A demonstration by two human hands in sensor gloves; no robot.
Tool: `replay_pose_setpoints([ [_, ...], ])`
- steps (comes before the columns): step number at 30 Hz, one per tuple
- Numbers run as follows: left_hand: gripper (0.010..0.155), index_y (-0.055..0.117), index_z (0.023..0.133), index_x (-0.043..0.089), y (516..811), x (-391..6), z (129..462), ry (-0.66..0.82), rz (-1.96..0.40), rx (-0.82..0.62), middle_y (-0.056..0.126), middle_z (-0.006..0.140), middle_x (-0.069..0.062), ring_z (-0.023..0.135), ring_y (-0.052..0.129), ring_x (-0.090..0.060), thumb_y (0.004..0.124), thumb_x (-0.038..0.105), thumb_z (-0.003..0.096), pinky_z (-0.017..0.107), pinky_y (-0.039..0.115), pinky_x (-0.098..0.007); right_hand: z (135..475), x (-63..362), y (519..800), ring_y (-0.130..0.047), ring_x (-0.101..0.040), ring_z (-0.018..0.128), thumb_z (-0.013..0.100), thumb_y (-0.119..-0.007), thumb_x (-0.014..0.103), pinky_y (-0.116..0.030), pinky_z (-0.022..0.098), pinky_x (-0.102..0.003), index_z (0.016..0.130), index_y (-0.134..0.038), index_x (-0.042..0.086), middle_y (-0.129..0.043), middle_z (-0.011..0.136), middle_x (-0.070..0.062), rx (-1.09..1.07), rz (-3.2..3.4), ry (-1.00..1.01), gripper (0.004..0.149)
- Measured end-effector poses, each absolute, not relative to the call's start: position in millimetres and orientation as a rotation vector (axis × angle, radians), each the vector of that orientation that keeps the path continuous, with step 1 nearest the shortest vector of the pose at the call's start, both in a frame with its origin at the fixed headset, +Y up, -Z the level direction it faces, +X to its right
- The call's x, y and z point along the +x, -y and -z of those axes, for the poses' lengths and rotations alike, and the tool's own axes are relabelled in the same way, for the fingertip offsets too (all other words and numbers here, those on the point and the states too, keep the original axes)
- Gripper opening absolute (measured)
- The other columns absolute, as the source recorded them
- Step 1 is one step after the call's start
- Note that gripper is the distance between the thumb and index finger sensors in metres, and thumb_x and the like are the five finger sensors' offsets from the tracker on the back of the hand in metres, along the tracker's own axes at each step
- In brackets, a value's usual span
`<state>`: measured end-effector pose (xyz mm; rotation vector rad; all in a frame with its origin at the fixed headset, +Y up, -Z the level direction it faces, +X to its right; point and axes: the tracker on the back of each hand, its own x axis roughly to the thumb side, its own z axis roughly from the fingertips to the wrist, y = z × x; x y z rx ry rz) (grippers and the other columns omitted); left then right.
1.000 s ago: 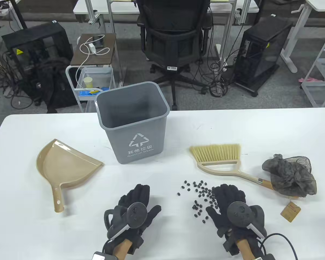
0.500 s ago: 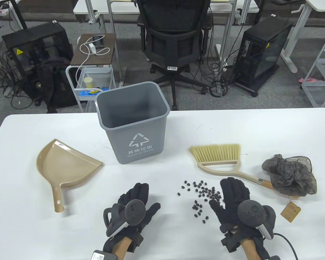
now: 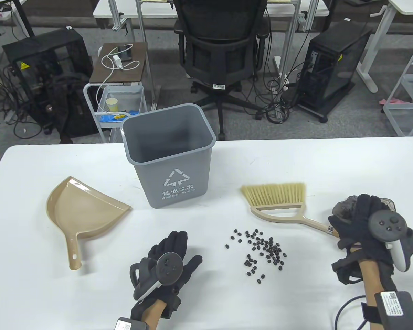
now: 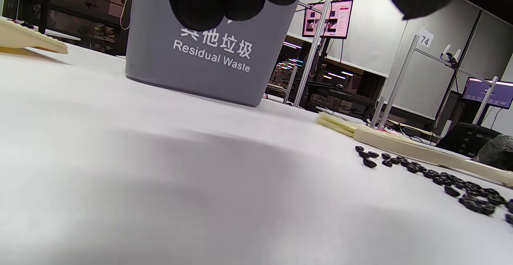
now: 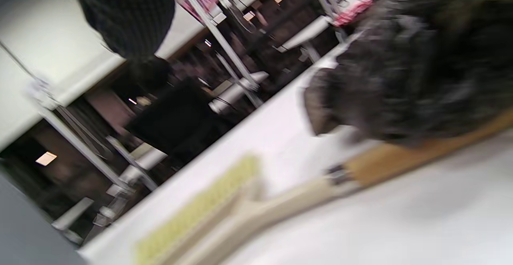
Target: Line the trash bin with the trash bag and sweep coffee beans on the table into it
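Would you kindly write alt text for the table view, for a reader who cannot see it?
A gloved right hand reaches over a crumpled dark trash bag at the white table's right edge. The left hand rests flat near scattered coffee beans; an unlined grey bin, dustpan and brush lie around.

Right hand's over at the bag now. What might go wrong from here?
The trash bag lies crumpled over the brush handle's end, so lifting it with the right hand may drag the brush. A dragged brush could scatter the coffee beans lying close beside it. The trash bin is unlined.
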<state>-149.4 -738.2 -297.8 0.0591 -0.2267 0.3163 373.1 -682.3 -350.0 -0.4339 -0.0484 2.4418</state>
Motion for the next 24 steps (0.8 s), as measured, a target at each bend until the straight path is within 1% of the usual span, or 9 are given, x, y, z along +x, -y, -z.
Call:
replay_pose_setpoints([
  [2, 0.08, 0.049, 0.114, 0.017, 738, -150, 298, 0.226, -0.317, 0.063, 0.056, 0.12, -0.015, 0.105, 0.067, -0.04, 0.07, 0.065, 0.054, 0.076, 0.053, -0.065, 358, 384, 696, 0.006, -0.044, 0.097, 0.044, -0.087, 0.047, -0.004, 0.072, -0.058, 0.104, -0.007, 0.019, 0.001, 0.11, -0.014, -0.489, -2.406, 0.025, 0.104],
  [6, 0.078, 0.05, 0.114, 0.017, 739, -150, 298, 0.226, -0.32, 0.055, 0.058, 0.12, -0.015, 0.103, 0.069, -0.04, 0.07, 0.064, 0.0546, 0.076, 0.054, -0.065, 370, 396, 726, 0.006, -0.045, 0.098, 0.043, -0.088, 0.047, -0.005, 0.072, -0.059, 0.104, -0.007, 0.02, 0.002, 0.11, -0.014, -0.649, -2.47, -0.153, 0.105],
  [9, 0.077, 0.051, 0.113, 0.016, 738, -150, 297, 0.221, -0.313, 0.065, 0.059, 0.119, -0.015, 0.103, 0.069, -0.039, 0.07, 0.064, 0.0548, 0.076, 0.054, -0.065, 372, 403, 742, -0.004, -0.048, 0.099, 0.044, -0.087, 0.044, -0.013, 0.073, -0.06, 0.105, -0.012, 0.018, -0.005, 0.11, -0.016, -0.7, -2.439, -0.199, 0.101],
  [10, 0.077, 0.051, 0.113, 0.017, 737, -150, 296, 0.218, -0.314, 0.072, 0.059, 0.119, -0.015, 0.103, 0.07, -0.039, 0.069, 0.064, 0.0549, 0.076, 0.054, -0.065, 371, 404, 746, -0.009, -0.048, 0.1, 0.044, -0.088, 0.04, -0.017, 0.073, -0.061, 0.105, -0.016, 0.017, -0.01, 0.111, -0.017, -0.703, -2.411, -0.134, 0.097],
  [12, 0.076, 0.052, 0.113, 0.017, 737, -150, 296, 0.22, -0.316, 0.076, 0.06, 0.119, -0.015, 0.103, 0.07, -0.039, 0.069, 0.063, 0.0551, 0.076, 0.054, -0.064, 370, 405, 750, -0.031, -0.049, 0.1, 0.043, -0.089, 0.029, -0.031, 0.073, -0.06, 0.106, -0.037, 0.016, -0.034, 0.112, -0.018, -0.761, -2.44, -0.024, 0.082],
  [14, 0.076, 0.052, 0.113, 0.017, 738, -150, 297, 0.22, -0.317, 0.076, 0.06, 0.119, -0.015, 0.102, 0.07, -0.039, 0.069, 0.063, 0.0552, 0.076, 0.054, -0.065, 368, 406, 751, -0.043, -0.047, 0.099, 0.043, -0.088, 0.025, -0.039, 0.073, -0.059, 0.104, -0.047, 0.018, -0.046, 0.11, -0.016, -0.811, -2.5, 0.009, 0.074],
  [16, 0.076, 0.052, 0.113, 0.017, 738, -150, 297, 0.221, -0.317, 0.072, 0.06, 0.118, -0.015, 0.102, 0.07, -0.039, 0.069, 0.063, 0.0553, 0.076, 0.054, -0.064, 365, 407, 751, -0.054, -0.044, 0.096, 0.044, -0.086, 0.023, -0.045, 0.072, -0.059, 0.096, -0.062, 0.02, -0.058, 0.106, -0.013, -0.836, -2.513, 0.079, 0.058],
  [19, 0.076, 0.052, 0.113, 0.017, 738, -150, 297, 0.223, -0.324, 0.071, 0.06, 0.119, -0.015, 0.102, 0.07, -0.039, 0.069, 0.063, 0.0553, 0.076, 0.054, -0.064, 362, 410, 751, -0.062, -0.042, 0.093, 0.045, -0.081, 0.021, -0.048, 0.071, -0.058, 0.087, -0.072, 0.021, -0.067, 0.101, -0.01, -0.863, -2.475, 0.174, 0.043],
  [24, 0.076, 0.051, 0.113, 0.017, 738, -149, 296, 0.223, -0.323, 0.077, 0.06, 0.119, -0.015, 0.102, 0.07, -0.039, 0.069, 0.063, 0.0554, 0.076, 0.054, -0.064, 352, 417, 742, -0.073, -0.039, 0.086, 0.045, -0.079, 0.023, -0.057, 0.067, -0.057, 0.085, -0.073, 0.022, -0.075, 0.095, -0.008, -0.879, -2.366, 0.349, 0.04],
])
